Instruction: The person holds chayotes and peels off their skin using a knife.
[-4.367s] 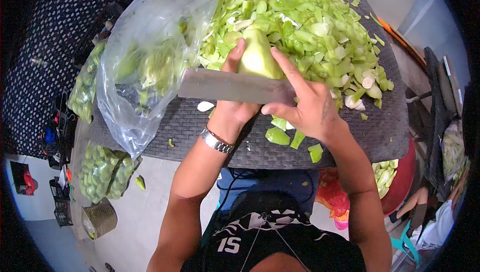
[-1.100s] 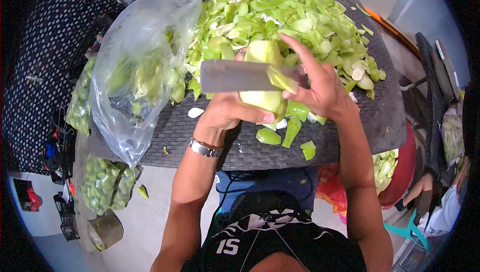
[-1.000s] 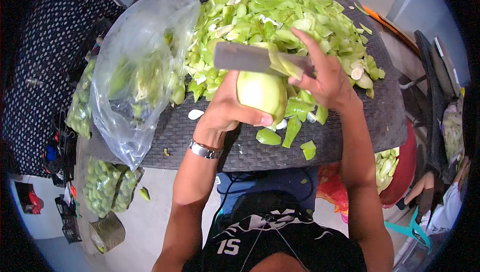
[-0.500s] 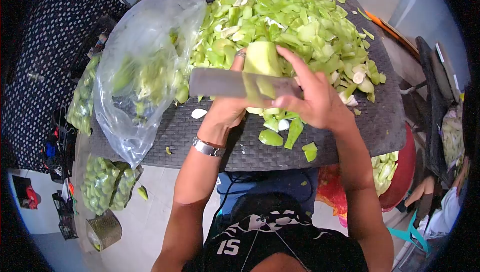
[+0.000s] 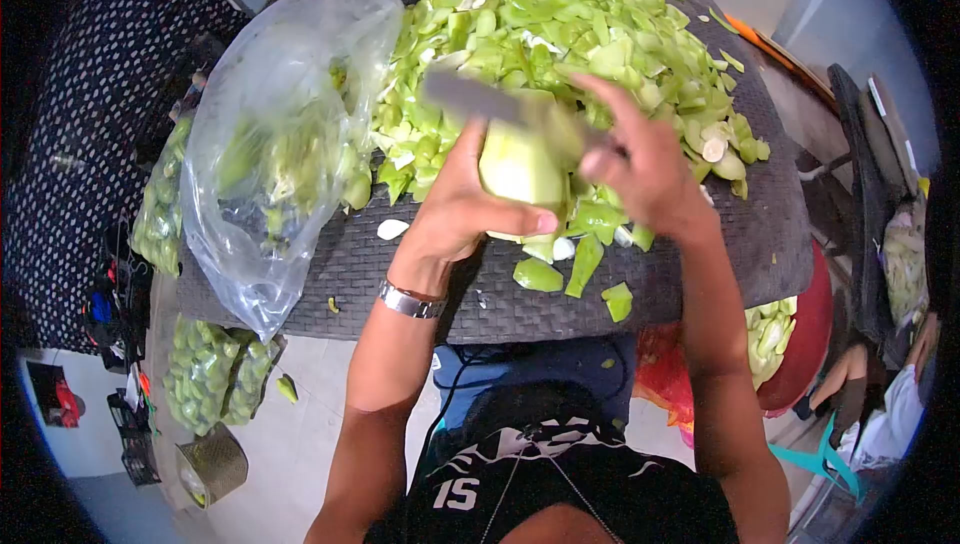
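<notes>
My left hand, with a metal watch at its wrist, grips a pale green peeled vegetable over the dark woven table. My right hand, blurred by motion, holds a broad-bladed knife by its handle. The blade slants across the far end of the vegetable, and a blurred green slice is against it near my right fingers. Behind my hands rises a large heap of green peelings with some white pieces. Several loose peels lie near the table's front edge.
A clear plastic bag with green pieces covers the table's left side. Filled bags and a woven basket are on the floor at left. At right stand a red tub of pale green pieces and a dark chair; part of a person shows.
The knife has moved from across the middle of the vegetable to its far end, with its tip tilted up and away. My left thumb now shows along the vegetable's near side.
</notes>
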A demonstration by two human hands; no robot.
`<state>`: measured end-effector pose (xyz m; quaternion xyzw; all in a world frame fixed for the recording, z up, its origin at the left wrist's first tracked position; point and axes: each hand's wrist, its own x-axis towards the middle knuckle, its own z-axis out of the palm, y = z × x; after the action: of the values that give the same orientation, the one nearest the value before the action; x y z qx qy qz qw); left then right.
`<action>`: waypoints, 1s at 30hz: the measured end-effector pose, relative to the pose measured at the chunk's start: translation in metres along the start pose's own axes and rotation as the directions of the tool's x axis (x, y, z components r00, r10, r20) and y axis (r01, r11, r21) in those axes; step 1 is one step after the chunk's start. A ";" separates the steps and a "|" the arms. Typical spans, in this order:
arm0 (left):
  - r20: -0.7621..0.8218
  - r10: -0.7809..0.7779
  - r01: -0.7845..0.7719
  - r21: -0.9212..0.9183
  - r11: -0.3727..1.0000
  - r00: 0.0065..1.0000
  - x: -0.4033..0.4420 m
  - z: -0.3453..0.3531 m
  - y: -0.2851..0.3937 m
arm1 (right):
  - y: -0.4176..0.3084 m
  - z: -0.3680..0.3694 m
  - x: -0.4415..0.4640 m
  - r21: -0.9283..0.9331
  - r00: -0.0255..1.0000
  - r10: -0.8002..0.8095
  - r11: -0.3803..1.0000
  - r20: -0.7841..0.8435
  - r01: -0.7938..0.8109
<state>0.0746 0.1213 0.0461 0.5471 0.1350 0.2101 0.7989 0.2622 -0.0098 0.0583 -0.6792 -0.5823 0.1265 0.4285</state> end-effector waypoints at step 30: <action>-0.253 -0.120 -0.031 -0.523 0.852 0.960 0.014 -0.012 -0.009 | -0.017 0.049 -0.016 -0.280 0.973 -0.213 0.932 0.087 0.229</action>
<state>0.0831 0.1351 0.0335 0.2715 0.1958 0.2944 0.8951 0.2128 -0.0039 0.0364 -0.6610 -0.6786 0.0099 0.3201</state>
